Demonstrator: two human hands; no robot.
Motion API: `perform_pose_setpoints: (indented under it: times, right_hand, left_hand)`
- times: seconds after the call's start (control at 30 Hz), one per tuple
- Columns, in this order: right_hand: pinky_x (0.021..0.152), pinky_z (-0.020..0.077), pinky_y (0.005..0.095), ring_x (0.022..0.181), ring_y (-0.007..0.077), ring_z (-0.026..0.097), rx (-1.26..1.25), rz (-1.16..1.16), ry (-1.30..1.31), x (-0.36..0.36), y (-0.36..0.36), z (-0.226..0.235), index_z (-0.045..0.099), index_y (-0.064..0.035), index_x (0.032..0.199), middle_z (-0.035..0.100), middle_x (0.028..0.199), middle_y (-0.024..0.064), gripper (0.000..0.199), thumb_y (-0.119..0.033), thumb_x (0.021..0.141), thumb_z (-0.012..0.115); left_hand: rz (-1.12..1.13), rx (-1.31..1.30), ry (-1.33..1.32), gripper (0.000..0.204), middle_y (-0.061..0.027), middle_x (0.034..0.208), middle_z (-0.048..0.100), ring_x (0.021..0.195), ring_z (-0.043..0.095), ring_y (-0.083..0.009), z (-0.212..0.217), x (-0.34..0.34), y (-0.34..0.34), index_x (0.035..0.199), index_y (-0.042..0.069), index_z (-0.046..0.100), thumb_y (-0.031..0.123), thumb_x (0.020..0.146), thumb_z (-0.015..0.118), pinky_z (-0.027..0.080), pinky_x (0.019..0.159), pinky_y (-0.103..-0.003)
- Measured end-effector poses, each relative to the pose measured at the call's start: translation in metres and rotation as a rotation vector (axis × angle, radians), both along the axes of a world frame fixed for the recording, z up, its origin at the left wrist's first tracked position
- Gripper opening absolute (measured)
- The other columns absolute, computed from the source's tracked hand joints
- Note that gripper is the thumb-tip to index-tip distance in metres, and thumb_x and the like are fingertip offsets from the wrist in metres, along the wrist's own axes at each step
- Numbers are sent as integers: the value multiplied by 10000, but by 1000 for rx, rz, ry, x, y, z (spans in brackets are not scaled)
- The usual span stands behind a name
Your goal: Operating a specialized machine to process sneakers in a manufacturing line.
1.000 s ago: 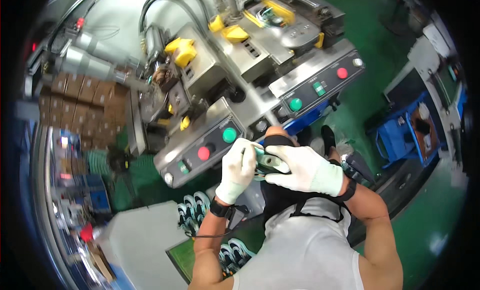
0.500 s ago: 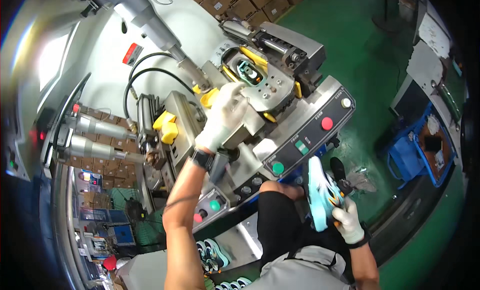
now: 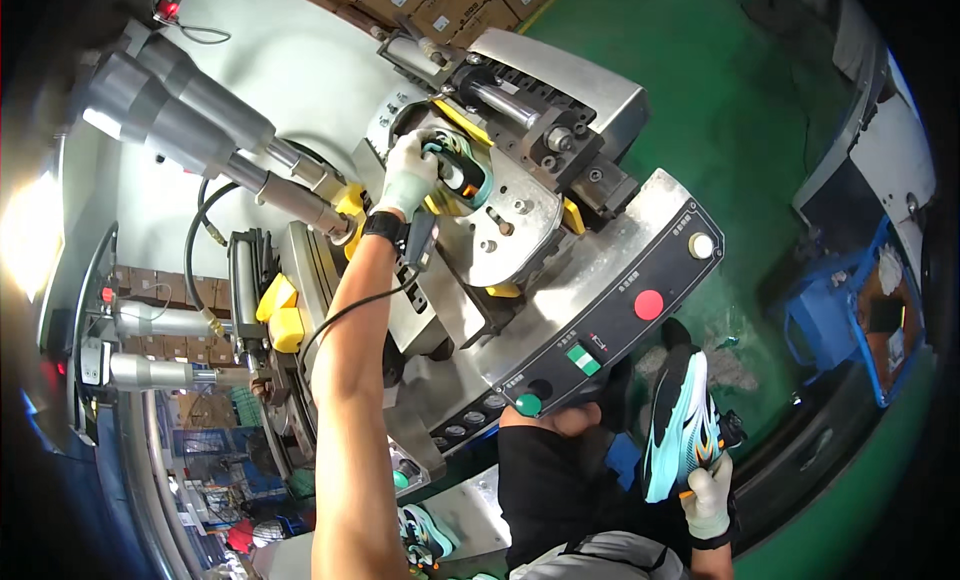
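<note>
My left hand (image 3: 408, 172), in a white glove, was up at the machine, its fingers bent over the edge of the seated shoe (image 3: 483, 187). They touched it or were just beside it; I could not tell whether they gripped, since the back of my hand hid the tips. That shoe sat in the recess of a metal plate (image 3: 515, 242), its dark opening facing up and an orange mark showing inside, with a yellow strip (image 3: 463, 123) along its far side.

My right hand (image 3: 708, 498), gloved too, hung low on the other side, its fingers closed around the near end of the held shoe (image 3: 690, 425). This one was pale teal and white with dark and orange parts, tipped on its side, toe pointing away from me, over the green floor (image 3: 700, 110) (well apart from the plate).

Between my two hands ran the sloping control panel (image 3: 620, 315), with a white button (image 3: 700, 246), a red button (image 3: 648, 305) and a green button (image 3: 528, 405). A black strap (image 3: 385, 225) circled my left wrist, a cable (image 3: 350, 315) trailing from it across my forearm. More shoes (image 3: 430, 533) stood low on my left, near my knees.
</note>
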State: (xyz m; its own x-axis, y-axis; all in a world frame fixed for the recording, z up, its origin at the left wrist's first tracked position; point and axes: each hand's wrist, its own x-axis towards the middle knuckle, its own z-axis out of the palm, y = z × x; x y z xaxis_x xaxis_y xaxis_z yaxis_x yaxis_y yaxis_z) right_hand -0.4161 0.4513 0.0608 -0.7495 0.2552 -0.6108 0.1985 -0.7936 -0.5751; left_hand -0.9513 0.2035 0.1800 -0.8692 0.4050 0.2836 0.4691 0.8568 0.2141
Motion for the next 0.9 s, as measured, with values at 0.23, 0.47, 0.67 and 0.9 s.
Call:
perform_pose_setpoints:
  times: [0.23,0.47,0.67,0.9]
  right_hand:
    - [949,444,309,1034,129,562,280,107,214,-44,-6,8,546,19,1256,603,1150,41,516,-186,803,686]
    - [861,467,284,940,126,574,946,326,505,-221,-13,120,584,39,1232,637,1063,40,402,-180,907,675]
    - [814,513,322,904,170,640,1234,813,621,-435,-71,172,625,49,1190,700,1006,119,464,-283,875,702]
    - [851,529,470,974,427,654,2124,679,262,-550,-171,67,664,-37,1029,694,986,246,374,-359,842,693]
  left_hand:
    - [-172,338,374,358,-199,1147,641,1095,624,-357,91,119,-31,1176,11,639,-8,823,584,485,983,-405]
    - [-387,347,58,440,-171,1137,660,1109,625,-373,89,343,-92,1089,33,669,-78,663,669,500,978,-430]
    - [-323,372,-649,490,-126,1253,562,1134,574,-337,-20,486,-156,1256,76,586,14,781,689,490,960,-401]
    - [-31,470,-745,440,-92,1278,570,1128,568,-327,-69,550,-186,1270,104,597,56,836,649,469,977,-408]
